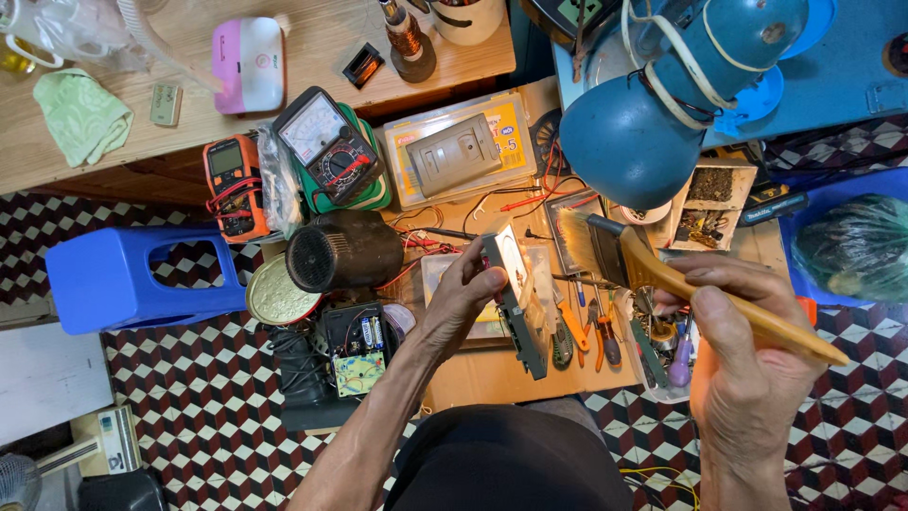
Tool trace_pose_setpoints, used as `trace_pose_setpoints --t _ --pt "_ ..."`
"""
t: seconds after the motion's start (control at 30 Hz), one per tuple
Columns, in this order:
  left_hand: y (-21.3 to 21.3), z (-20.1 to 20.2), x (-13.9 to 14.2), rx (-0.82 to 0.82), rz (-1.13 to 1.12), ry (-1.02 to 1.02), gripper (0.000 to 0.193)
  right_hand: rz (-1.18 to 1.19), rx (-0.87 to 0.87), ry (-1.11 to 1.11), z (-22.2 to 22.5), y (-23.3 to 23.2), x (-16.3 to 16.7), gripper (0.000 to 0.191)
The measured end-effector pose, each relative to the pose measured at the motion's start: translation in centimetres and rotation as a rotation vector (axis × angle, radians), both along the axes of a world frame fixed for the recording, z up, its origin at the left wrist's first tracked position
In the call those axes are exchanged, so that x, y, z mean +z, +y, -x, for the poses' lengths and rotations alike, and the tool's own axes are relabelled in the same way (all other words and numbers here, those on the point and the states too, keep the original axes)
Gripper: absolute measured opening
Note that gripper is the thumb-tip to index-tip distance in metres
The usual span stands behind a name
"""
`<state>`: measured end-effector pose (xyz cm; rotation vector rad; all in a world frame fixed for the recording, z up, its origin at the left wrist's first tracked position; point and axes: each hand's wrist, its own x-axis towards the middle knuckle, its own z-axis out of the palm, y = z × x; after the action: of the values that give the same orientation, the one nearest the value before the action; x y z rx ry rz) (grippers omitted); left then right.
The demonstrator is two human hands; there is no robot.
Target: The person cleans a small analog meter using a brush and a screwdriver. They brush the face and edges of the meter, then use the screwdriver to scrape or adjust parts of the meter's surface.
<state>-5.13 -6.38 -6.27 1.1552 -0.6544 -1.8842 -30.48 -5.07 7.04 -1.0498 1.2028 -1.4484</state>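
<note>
The right hand is closed around the yellow wooden handle of a flat paintbrush, its pale bristles pointing left toward the other hand. The left hand pinches a thin rectangular panel with a shiny face and a dark edge, holding it tilted on edge above the cluttered wooden bench. The bristles sit just beside the panel's upper right, near but not clearly touching it. Judging from this, brushing of the panel looks under way or about to begin; how much of its face is already clean cannot be told.

Below the panel lie orange-handled pliers and a purple-handled screwdriver. Left of the left hand sit a black round motor housing, a small green circuit board, and a round metal lid. Further up are an orange digital multimeter, a black analogue meter and a blue desk lamp.
</note>
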Motion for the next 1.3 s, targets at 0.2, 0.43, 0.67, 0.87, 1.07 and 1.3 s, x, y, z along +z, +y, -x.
trace_pose_setpoints --t 0.2,0.43,0.67,0.87,1.07,1.3 --pt "-0.1 0.6 1.2 0.015 -0.064 0.025 0.105 -0.123 -0.064 0.197 -1.2 -0.9 0.2 0.013" --pt "-0.2 0.9 1.0 -0.005 -0.072 -0.048 0.106 -0.061 -0.117 0.097 -0.8 -1.0 -0.5 0.013" --pt "0.3 0.7 0.0 0.015 -0.109 0.036 0.102 -0.021 -0.01 -0.274 -1.1 0.4 -1.9 0.012" --pt "1.0 0.3 -0.5 0.039 -0.307 0.25 0.094 -0.02 0.042 -0.039 -2.6 0.1 -1.7 0.019" --pt "1.4 -0.6 -0.1 0.148 -0.339 0.534 0.079 0.006 0.127 0.128 -3.1 -1.4 -0.8 0.019" --pt "1.0 -1.3 1.0 0.116 -0.315 0.541 0.076 -0.028 0.163 0.166 -4.0 -1.6 -0.5 0.018"
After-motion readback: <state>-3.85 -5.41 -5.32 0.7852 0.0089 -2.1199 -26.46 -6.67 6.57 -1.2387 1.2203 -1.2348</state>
